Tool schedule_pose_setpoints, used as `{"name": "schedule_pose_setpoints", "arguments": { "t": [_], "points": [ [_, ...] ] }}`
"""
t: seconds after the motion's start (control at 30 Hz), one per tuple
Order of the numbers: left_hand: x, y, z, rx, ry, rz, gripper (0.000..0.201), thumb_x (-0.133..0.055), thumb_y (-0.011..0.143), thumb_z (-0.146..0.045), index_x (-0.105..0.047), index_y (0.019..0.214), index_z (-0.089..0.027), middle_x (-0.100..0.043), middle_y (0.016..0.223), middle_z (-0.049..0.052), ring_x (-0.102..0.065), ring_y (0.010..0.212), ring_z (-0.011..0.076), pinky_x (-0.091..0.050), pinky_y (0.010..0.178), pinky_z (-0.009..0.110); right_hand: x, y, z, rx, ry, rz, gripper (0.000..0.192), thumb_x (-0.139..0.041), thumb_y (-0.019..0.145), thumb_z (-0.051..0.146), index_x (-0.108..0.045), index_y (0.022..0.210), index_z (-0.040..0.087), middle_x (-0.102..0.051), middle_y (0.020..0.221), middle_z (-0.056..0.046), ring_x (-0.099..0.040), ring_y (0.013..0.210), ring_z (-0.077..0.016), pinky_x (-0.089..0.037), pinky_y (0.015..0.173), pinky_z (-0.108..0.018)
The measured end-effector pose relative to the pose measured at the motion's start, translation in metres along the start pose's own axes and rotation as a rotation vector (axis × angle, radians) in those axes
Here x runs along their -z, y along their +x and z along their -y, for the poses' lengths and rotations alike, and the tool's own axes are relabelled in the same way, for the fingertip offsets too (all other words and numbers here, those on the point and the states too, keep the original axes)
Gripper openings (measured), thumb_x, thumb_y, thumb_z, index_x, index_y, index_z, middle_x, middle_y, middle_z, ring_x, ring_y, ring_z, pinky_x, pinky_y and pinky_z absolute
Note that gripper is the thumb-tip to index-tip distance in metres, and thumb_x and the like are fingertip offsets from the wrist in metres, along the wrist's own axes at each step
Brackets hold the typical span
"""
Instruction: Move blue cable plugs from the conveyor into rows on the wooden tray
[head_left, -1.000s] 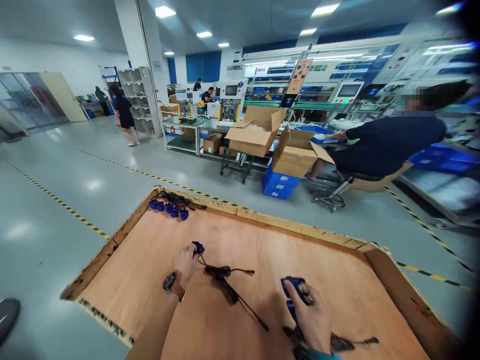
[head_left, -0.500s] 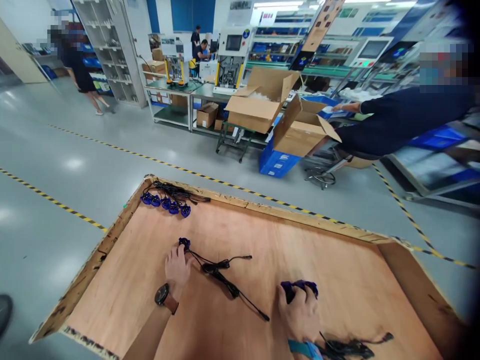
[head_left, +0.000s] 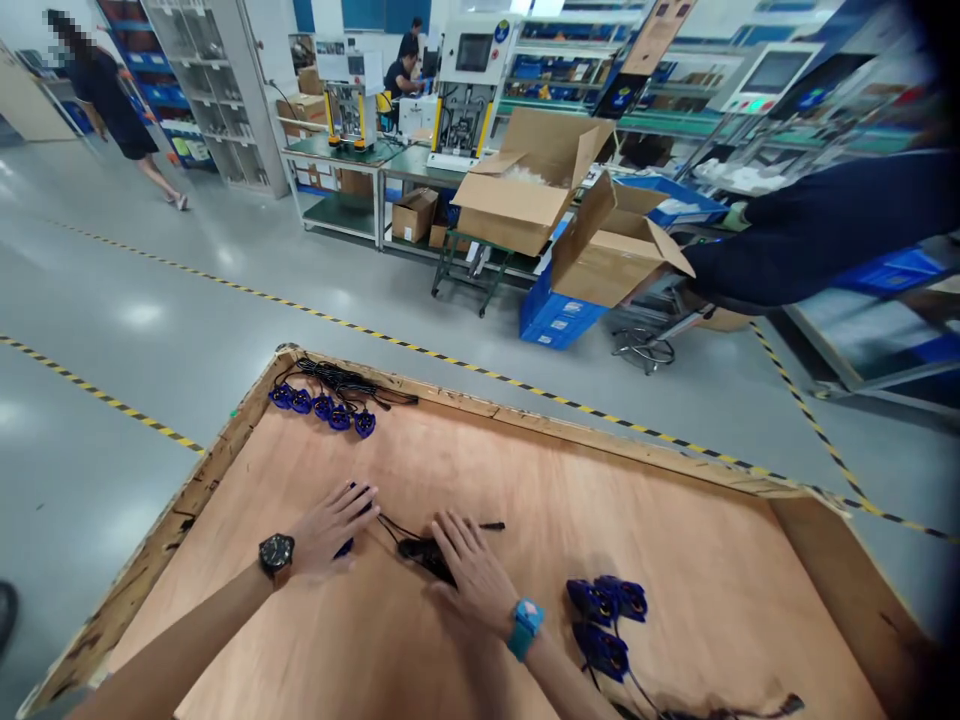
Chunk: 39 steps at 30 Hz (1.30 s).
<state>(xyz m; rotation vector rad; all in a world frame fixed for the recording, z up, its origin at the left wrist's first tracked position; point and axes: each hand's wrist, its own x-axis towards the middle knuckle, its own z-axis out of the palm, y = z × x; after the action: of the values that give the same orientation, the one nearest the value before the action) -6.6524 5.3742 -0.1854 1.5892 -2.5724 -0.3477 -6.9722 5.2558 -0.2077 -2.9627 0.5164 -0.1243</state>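
Both hands lay flat on the desk (head_left: pixel 675 500), fingers spread: left hand (head_left: pixel 330 528) over a blue connector (head_left: pixel 345 547), right hand (head_left: pixel 472 570) pressing its black cable (head_left: pixel 420 548). Risk: loose lead snagging under the palm. Open board beyond the fingertips; raised rim (head_left: pixel 202 480) just left; another blue cluster (head_left: pixel 604 620) right.

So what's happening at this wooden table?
A person has both hands flat on a plywood table, over one black cable. The left hand covers its blue plug end; the right hand presses on the bundled wire. Five more blue plugs lie in a row at the far corner, and three sit by the right wrist.
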Motion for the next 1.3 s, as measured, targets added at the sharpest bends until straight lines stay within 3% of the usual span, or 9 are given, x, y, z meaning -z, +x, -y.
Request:
{"name": "schedule_pose_setpoints", "arguments": {
  "t": [0.13, 0.33, 0.47, 0.63, 0.8, 0.9, 1.0, 1.17, 1.3],
  "points": [
    [-0.016, 0.021, -0.003, 0.11, 0.013, -0.127, 0.079, -0.054, 0.09, -0.049, -0.024, 0.156, -0.018, -0.032, 0.16, 0.017, -0.018, 0.152, 0.0343, -0.021, 0.122, 0.058, -0.01, 0.011, -0.022, -0.008, -0.026, 0.124, 0.039, -0.054, 0.096, 0.037, -0.06, 0.125, 0.012, -0.066, 0.109, -0.013, -0.058, 0.097, -0.0277, -0.049, 0.086, -0.042],
    [-0.041, 0.109, -0.03, 0.622, -0.011, -0.458, 0.063, -0.046, 0.094, -0.051, -0.048, 0.142, -0.01, -0.051, 0.141, 0.022, -0.038, 0.139, 0.037, -0.03, 0.117, 0.062, 0.008, 0.089, -0.084, -0.246, 0.058, 0.013, 0.025, -0.045, 0.098, 0.023, -0.061, 0.113, 0.01, -0.064, 0.105, -0.015, -0.057, 0.094, -0.0281, -0.05, 0.083, -0.041],
    [-0.04, 0.184, -0.03, 0.934, -0.058, -0.64, 0.067, -0.05, 0.092, -0.041, -0.041, 0.145, -0.002, -0.045, 0.147, 0.026, -0.034, 0.142, 0.0392, -0.023, 0.119, 0.064, 0.036, 0.172, -0.114, -0.24, 0.132, -0.123, 0.034, -0.043, 0.099, 0.025, -0.058, 0.126, 0.011, -0.063, 0.113, -0.016, -0.056, 0.106, -0.0293, -0.048, 0.096, -0.042],
    [-0.031, 0.243, -0.015, 1.119, -0.062, -0.785, 0.07, -0.042, 0.094, -0.03, -0.021, 0.154, 0.001, -0.028, 0.16, 0.025, -0.015, 0.152, 0.0364, -0.018, 0.123, 0.061, 0.041, 0.254, -0.114, -0.173, 0.302, -0.022, 0.039, -0.043, 0.097, 0.019, -0.06, 0.132, 0.013, -0.066, 0.124, -0.015, -0.062, 0.114, -0.0252, -0.049, 0.103, -0.038],
    [-0.023, 0.231, -0.006, 0.968, -0.134, -0.775, 0.082, -0.049, 0.089, -0.027, -0.007, 0.156, 0.0, -0.019, 0.162, 0.027, -0.006, 0.154, 0.0342, -0.018, 0.123, 0.061, 0.028, 0.26, -0.117, -0.181, 0.403, 0.01, 0.045, -0.042, 0.098, 0.025, -0.056, 0.14, 0.012, -0.062, 0.136, -0.014, -0.059, 0.125, -0.0249, -0.047, 0.108, -0.039],
    [-0.017, 0.198, -0.001, 0.822, -0.135, -0.746, 0.093, -0.054, 0.089, -0.044, -0.004, 0.156, -0.002, -0.012, 0.164, 0.025, -0.001, 0.154, 0.0345, -0.018, 0.123, 0.062, 0.024, 0.232, -0.112, -0.283, 0.474, -0.218, 0.05, -0.037, 0.101, 0.034, -0.049, 0.145, 0.012, -0.057, 0.142, -0.014, -0.056, 0.129, -0.0244, -0.046, 0.11, -0.041],
    [-0.013, 0.163, 0.013, 0.802, -0.049, -0.693, 0.092, -0.053, 0.089, -0.051, -0.01, 0.157, -0.005, -0.012, 0.165, 0.023, -0.002, 0.154, 0.0359, -0.013, 0.123, 0.065, 0.015, 0.2, -0.09, -0.378, 0.458, -0.403, 0.05, -0.034, 0.103, 0.038, -0.052, 0.143, 0.014, -0.057, 0.141, -0.013, -0.053, 0.132, -0.0249, -0.043, 0.113, -0.046],
    [-0.007, 0.133, 0.046, 0.784, 0.095, -0.51, 0.08, -0.048, 0.092, -0.05, -0.027, 0.153, -0.005, -0.018, 0.164, 0.021, -0.006, 0.154, 0.0373, -0.006, 0.122, 0.065, -0.005, 0.185, -0.044, -0.253, 0.312, -0.251, 0.051, -0.035, 0.101, 0.026, -0.043, 0.15, 0.016, -0.041, 0.155, -0.012, -0.032, 0.147, -0.0294, -0.03, 0.12, -0.057],
    [-0.004, 0.132, 0.063, 0.759, 0.144, -0.453, 0.077, -0.045, 0.092, -0.051, -0.032, 0.152, -0.004, -0.026, 0.161, 0.023, -0.012, 0.153, 0.0379, -0.009, 0.122, 0.064, -0.005, 0.203, -0.038, -0.275, 0.29, -0.167, 0.052, -0.029, 0.102, 0.025, -0.038, 0.152, 0.012, -0.038, 0.157, -0.014, -0.026, 0.149, -0.0308, -0.025, 0.121, -0.061]
  ]
}}
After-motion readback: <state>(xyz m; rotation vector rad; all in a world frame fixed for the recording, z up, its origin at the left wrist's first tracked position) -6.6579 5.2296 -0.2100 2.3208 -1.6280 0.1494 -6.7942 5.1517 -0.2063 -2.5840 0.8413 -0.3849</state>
